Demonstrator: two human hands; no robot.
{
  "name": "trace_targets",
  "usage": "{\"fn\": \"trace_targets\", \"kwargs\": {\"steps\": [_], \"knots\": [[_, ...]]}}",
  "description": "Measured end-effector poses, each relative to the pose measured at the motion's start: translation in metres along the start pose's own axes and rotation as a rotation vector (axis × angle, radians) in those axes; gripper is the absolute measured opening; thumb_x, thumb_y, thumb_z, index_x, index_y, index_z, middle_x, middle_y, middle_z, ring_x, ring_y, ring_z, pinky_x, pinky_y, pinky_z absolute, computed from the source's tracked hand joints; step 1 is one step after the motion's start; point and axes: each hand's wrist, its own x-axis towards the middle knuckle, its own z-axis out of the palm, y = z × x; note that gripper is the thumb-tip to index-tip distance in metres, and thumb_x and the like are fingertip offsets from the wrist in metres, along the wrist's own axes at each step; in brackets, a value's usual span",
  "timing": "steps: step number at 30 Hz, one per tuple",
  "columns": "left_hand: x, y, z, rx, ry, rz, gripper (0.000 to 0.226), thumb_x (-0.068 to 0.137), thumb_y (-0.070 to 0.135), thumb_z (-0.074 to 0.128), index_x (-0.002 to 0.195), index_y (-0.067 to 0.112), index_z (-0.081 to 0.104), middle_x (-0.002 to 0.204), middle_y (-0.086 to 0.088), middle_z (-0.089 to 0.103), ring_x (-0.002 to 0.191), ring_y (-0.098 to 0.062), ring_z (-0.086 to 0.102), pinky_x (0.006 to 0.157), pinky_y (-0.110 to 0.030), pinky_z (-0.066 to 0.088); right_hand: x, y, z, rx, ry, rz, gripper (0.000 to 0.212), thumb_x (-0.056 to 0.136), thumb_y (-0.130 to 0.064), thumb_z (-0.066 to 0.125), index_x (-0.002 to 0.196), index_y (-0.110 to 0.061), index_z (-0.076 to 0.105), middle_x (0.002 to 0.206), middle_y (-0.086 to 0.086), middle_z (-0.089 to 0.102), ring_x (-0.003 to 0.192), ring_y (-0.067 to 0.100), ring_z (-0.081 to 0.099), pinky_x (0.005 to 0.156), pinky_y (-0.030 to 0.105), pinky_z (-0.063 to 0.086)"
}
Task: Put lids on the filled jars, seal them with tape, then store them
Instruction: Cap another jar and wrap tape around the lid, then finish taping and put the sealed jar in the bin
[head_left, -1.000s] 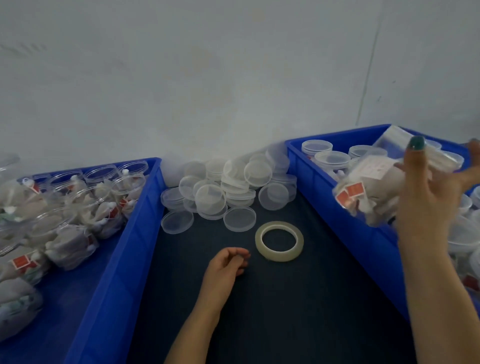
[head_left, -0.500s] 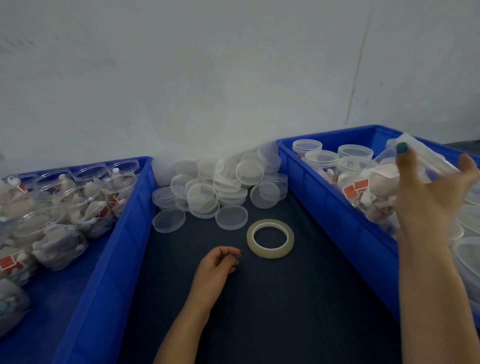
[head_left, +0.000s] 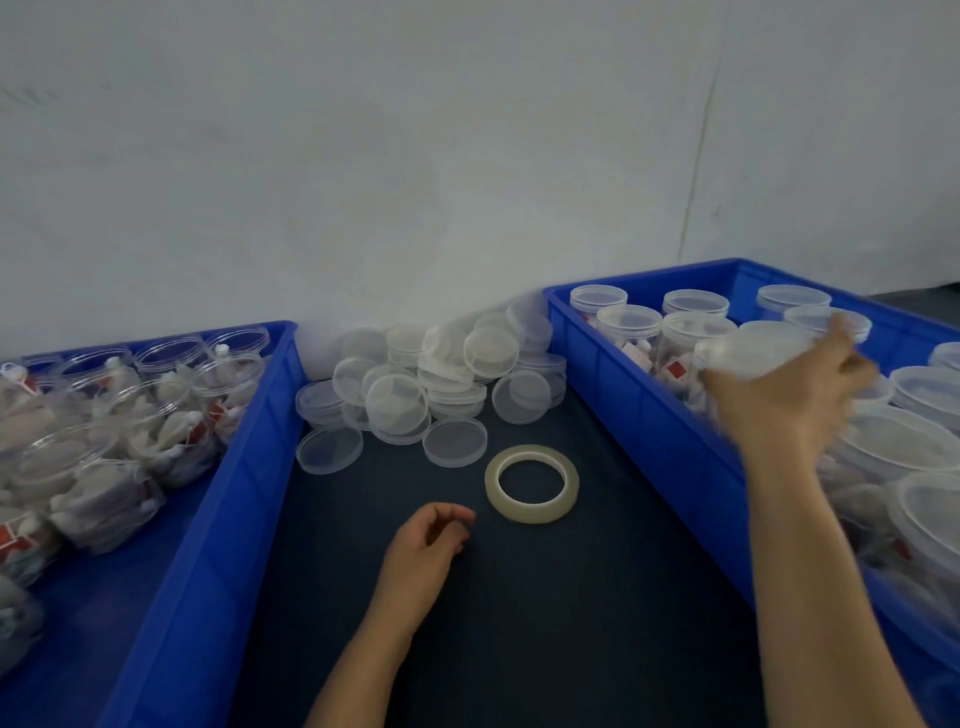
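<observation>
My right hand (head_left: 789, 400) is over the right blue bin (head_left: 649, 415) and holds a lidded filled jar (head_left: 753, 351) down among the other lidded jars (head_left: 628, 322); the hand is blurred. My left hand (head_left: 426, 545) rests on the dark table mat, fingers loosely curled, holding nothing. A roll of clear tape (head_left: 531, 483) lies flat just right of it. A heap of clear lids (head_left: 441, 374) sits against the wall between the bins. Open filled jars (head_left: 156, 410) without lids fill the left blue bin (head_left: 223, 488).
A white wall closes off the back. The two blue bins flank a dark mat (head_left: 519, 623) that narrows toward the lids. Two single lids (head_left: 329, 449) lie flat in front of the heap.
My right hand has carried the jar from above the bin's near wall down and further in among the lidded jars. My left hand has stayed put beside the tape.
</observation>
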Motion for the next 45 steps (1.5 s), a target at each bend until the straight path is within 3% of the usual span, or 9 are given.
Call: {"fn": "trace_targets", "kwargs": {"steps": [3, 9, 15, 19, 25, 29, 36, 39, 45], "knots": [[-0.002, 0.001, 0.0, 0.021, -0.001, 0.001, 0.019, 0.102, 0.017, 0.054, 0.102, 0.028, 0.07, 0.107, 0.011, 0.069, 0.099, -0.004, 0.065, 0.076, -0.016, 0.047, -0.01, 0.007, 0.009, -0.12, -0.135, 0.038, 0.108, 0.074, -0.021, 0.088, 0.158, -0.021, 0.019, 0.156, 0.019, 0.019, 0.139, 0.043, 0.033, 0.112, 0.054, 0.035], [-0.003, 0.001, 0.0, 0.047, 0.006, 0.007, 0.02, 0.101, 0.017, 0.054, 0.101, 0.03, 0.07, 0.107, 0.013, 0.069, 0.099, -0.002, 0.064, 0.078, -0.015, 0.047, -0.014, 0.01, 0.008, -0.421, -0.248, -0.02, 0.088, 0.085, -0.044, 0.076, 0.149, -0.006, 0.03, 0.155, 0.029, 0.019, 0.141, 0.051, 0.021, 0.111, 0.059, 0.03], [-0.006, 0.002, 0.001, 0.17, -0.004, 0.054, 0.02, 0.101, 0.018, 0.055, 0.1, 0.034, 0.067, 0.108, 0.017, 0.066, 0.101, 0.002, 0.06, 0.077, -0.013, 0.043, -0.018, 0.012, 0.008, -0.576, -0.349, -0.038, 0.09, 0.098, -0.054, 0.053, 0.158, -0.004, 0.009, 0.161, 0.03, 0.002, 0.147, 0.05, 0.006, 0.117, 0.061, 0.018], [-0.024, 0.0, -0.003, 0.261, -0.024, 0.132, 0.021, 0.1, 0.021, 0.056, 0.1, 0.041, 0.063, 0.112, 0.018, 0.062, 0.101, 0.007, 0.059, 0.079, -0.011, 0.046, -0.021, 0.019, 0.01, -0.7, -0.311, -0.172, 0.098, 0.096, -0.064, 0.045, 0.156, 0.005, 0.01, 0.163, 0.027, 0.004, 0.15, 0.044, 0.004, 0.121, 0.059, 0.014], [-0.069, 0.009, -0.016, 0.614, -0.017, 0.359, 0.018, 0.1, 0.032, 0.055, 0.116, 0.041, 0.058, 0.123, 0.027, 0.048, 0.117, 0.01, 0.046, 0.092, -0.01, 0.041, -0.037, 0.017, 0.015, -0.824, -0.317, -0.363, 0.089, 0.09, -0.049, 0.066, 0.149, 0.007, 0.029, 0.153, 0.035, 0.023, 0.143, 0.05, 0.021, 0.114, 0.066, 0.022], [-0.106, 0.039, -0.035, 0.926, 0.032, 0.51, 0.03, 0.099, 0.042, 0.045, 0.128, 0.039, 0.05, 0.135, 0.024, 0.04, 0.127, 0.007, 0.034, 0.103, -0.012, 0.03, -0.058, 0.01, 0.018, -0.884, -0.319, -0.445, 0.084, 0.09, -0.052, 0.062, 0.148, 0.001, 0.033, 0.154, 0.031, 0.027, 0.144, 0.047, 0.022, 0.115, 0.063, 0.024], [-0.151, 0.099, -0.107, 1.332, 0.122, 0.741, 0.04, 0.093, 0.048, 0.038, 0.116, 0.031, 0.065, 0.121, 0.011, 0.062, 0.119, -0.011, 0.057, 0.099, -0.033, 0.046, -0.076, 0.013, 0.026, -0.932, -0.329, -0.549, 0.089, 0.09, -0.058, 0.058, 0.154, -0.005, 0.026, 0.157, 0.029, 0.026, 0.148, 0.047, 0.012, 0.121, 0.054, 0.012], [-0.126, 0.114, -0.151, 1.41, 0.183, 0.616, 0.039, 0.097, 0.039, 0.041, 0.125, 0.024, 0.063, 0.129, 0.001, 0.062, 0.122, -0.021, 0.056, 0.103, -0.045, 0.048, -0.077, 0.015, 0.027, -0.893, -0.307, -0.562, 0.089, 0.088, -0.054, 0.064, 0.152, -0.003, 0.03, 0.154, 0.03, 0.032, 0.146, 0.048, 0.017, 0.119, 0.053, 0.018], [-0.02, 0.101, -0.246, 1.535, 0.32, 0.142, 0.063, 0.1, 0.027, 0.053, 0.156, 0.009, 0.029, 0.159, -0.017, 0.033, 0.146, -0.035, 0.031, 0.115, -0.048, 0.033, -0.084, 0.015, 0.023, -0.97, -0.254, -0.594, 0.087, 0.089, -0.053, 0.062, 0.154, -0.006, 0.029, 0.155, 0.027, 0.032, 0.147, 0.044, 0.017, 0.12, 0.05, 0.016]]}}
